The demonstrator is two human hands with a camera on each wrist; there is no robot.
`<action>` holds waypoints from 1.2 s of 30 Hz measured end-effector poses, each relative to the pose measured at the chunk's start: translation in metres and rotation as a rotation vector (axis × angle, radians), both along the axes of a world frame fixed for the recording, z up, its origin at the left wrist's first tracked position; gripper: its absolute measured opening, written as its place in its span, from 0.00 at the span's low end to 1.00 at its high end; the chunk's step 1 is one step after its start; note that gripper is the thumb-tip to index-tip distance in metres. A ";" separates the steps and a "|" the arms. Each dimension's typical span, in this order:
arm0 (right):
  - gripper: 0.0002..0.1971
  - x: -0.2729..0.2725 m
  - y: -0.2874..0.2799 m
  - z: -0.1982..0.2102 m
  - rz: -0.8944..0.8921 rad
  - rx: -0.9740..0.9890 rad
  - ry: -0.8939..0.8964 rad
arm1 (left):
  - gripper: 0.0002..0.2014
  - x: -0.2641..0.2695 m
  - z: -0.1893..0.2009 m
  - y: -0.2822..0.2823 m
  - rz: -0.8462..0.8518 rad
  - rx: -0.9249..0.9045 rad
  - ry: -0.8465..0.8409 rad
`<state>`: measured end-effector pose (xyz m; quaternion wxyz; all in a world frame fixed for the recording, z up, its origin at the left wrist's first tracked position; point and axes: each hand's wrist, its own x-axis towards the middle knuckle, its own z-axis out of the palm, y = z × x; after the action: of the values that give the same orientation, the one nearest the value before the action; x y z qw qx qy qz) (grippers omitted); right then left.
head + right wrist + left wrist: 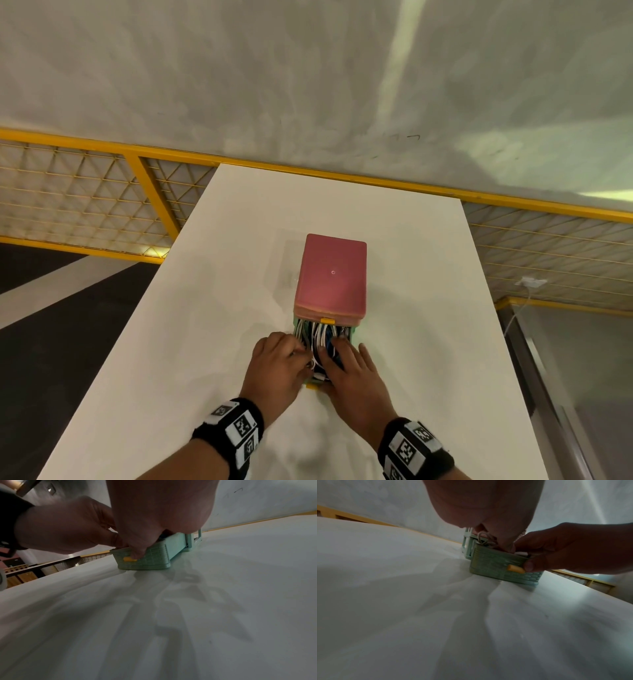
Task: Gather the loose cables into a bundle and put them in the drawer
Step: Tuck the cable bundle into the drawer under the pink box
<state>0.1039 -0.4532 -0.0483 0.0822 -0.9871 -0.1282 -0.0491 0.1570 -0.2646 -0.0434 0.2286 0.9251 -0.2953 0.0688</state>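
Wristbands: black bands with square black-and-white markers sit on both my wrists (228, 432), at the bottom of the head view.
Left hand: my left hand (275, 367) is just below centre of the head view, over the left side of the drawer; its fingers are curled down into the cables, so my grip is closed on them.
Right hand: my right hand (356, 373) lies over the drawer's right side, fingers down on the cables; in the left wrist view the thumb (529, 565) presses the drawer front beside the handle.
Cables: white, black and blue cables (320, 337) lie packed inside the drawer, between and under my fingers; a white loop (482, 536) stands up above the rim.
Drawer: pale green, basket-textured drawer (489, 564) pulled out toward me from the bottom of the box, resting on the table.
Handle: small yellow handle (129, 559) on the drawer front.
Box: red-topped box (331, 272) at the centre of the head view, with a second yellow handle (327, 321) on its upper front.
Table: white table (171, 342) carries the box.
Background: yellow-framed mesh fence (85, 192) runs across behind the table, below a pale wall.
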 end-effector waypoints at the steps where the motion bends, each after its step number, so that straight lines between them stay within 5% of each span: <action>1: 0.32 -0.001 0.000 0.001 -0.020 -0.023 0.002 | 0.05 0.001 -0.003 0.000 -0.027 0.012 -0.003; 9: 0.30 0.003 -0.003 0.002 -0.012 -0.007 0.035 | 0.10 -0.012 -0.010 -0.003 -0.128 -0.002 -0.058; 13: 0.28 0.005 -0.005 0.000 0.006 -0.032 0.052 | 0.23 -0.025 -0.021 0.007 -0.195 0.173 -0.099; 24: 0.28 0.012 0.007 -0.006 -0.076 0.043 -0.004 | 0.19 0.016 -0.013 0.006 -0.296 0.119 -0.137; 36: 0.30 0.025 -0.019 -0.012 0.111 0.100 -0.049 | 0.19 0.020 -0.008 -0.004 -0.308 0.105 -0.092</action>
<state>0.1290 -0.4722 -0.0605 0.1310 -0.9717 -0.1819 -0.0749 0.1769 -0.2689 -0.0514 0.1741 0.8754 -0.4469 0.0598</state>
